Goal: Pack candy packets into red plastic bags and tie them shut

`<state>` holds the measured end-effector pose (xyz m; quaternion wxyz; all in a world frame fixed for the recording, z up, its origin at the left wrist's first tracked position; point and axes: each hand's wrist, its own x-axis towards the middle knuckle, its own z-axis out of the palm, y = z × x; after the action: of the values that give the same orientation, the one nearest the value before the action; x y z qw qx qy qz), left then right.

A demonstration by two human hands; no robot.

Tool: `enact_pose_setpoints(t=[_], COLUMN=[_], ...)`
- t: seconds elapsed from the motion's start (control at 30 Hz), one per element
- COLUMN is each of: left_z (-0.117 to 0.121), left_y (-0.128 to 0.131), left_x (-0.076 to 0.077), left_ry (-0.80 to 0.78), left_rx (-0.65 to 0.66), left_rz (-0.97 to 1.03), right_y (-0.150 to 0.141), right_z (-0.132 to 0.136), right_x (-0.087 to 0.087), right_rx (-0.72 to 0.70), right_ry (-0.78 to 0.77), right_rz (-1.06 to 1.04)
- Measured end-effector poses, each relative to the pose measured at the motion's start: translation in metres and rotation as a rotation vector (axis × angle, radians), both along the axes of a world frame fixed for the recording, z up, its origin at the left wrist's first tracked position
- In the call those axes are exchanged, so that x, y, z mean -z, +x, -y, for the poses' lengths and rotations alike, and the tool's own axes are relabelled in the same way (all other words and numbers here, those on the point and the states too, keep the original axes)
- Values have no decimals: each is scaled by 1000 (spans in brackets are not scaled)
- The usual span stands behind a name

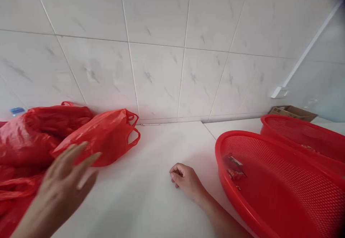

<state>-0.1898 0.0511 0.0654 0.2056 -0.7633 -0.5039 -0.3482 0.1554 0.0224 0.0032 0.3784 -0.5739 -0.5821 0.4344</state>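
Head camera, left side of frame: left hand (63, 180) at lower left, blurred, back of the hand showing. Grip wide, fingers stretched out and spread, thumb apart from them. Fingertips overlap the near red plastic bag (107, 134) in the picture; cannot tell whether they touch it. That bag lies on its side on the white table (161, 144), left of centre, loop handles pointing toward mid-frame. Behind it, a bulkier red bag (56, 123) fills the middle left; more red plastic (18, 191) with loops spreads below, at the left edge. Small blue-topped item (17, 111) behind the pile, too small to identify.

Lower centre: right hand (185, 180) low over the tabletop, forearm entering from the lower right. Fingers loosely curled, gap to the thumb narrow; cannot tell whether anything sits inside, nor whether the hand rests on the surface.

Right of it: large red mesh basket (222, 166), lower right, with small red-and-white packets (235, 168) by its left wall. Second red basket (296, 125) just behind, cut by the right edge. Cardboard box (293, 112) beyond, near the marbled tile wall (156, 83).
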Motion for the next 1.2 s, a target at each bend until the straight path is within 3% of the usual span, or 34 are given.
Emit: enact_pose_setpoints(t=[0.1,0.2,0.37,0.5,0.67,0.8,0.93,1.07,1.13,1.2], left_z=[-11,-36,-79,-89,-71,-45,-14,13,23,33], left_y=[46,66,73,63,41,41,56,72,78,83], left_x=[-12,-27,-39,-33,-24,-20,-18,-12,-8,-5], left_ry=[11,-22,-165,-315,-382,-380,-406,-482,-469,-427], left_rx=[92,-80,-268,-345,-346,-293,-81,143,263,345], left_rz=[-166,-145,-100,45,191,279,336,356,323,238], right_y=[1,1,2,3,3,-5,-23,-44,-50,-53], right_z=[2,4,4,4,5,7,14,24,26,24], right_x=[-1,-1,-2,-5,-8,-6,-8,-22,-29,-33], right_rx=[-10,-30,-51,-57,-64,-47,48,132,156,188], right_ry=[10,23,19,35,80,215,611,1012,1066,987], right_rz=[7,11,17,36,101,207,338,375,349,285])
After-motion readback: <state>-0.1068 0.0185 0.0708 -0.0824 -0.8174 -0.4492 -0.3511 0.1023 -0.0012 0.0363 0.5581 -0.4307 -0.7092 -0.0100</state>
